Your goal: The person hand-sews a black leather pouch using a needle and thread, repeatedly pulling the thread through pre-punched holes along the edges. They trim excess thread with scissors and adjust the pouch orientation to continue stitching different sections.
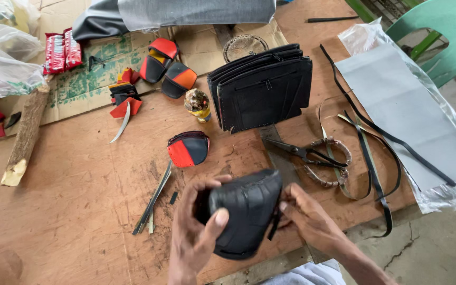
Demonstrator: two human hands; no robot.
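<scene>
Both hands grip a rounded black rubber pouch (249, 211): left hand (196, 232) wraps its near side, right hand (307, 219) pinches the far edge (long axis tilted between them).

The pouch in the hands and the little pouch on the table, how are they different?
The held pouch is all black; the table pouch is red and black. The held pouch looks bigger. The left hand and right hand grip the held pouch above the table; the table pouch lies there untouched. Both have rounded shapes.
</scene>
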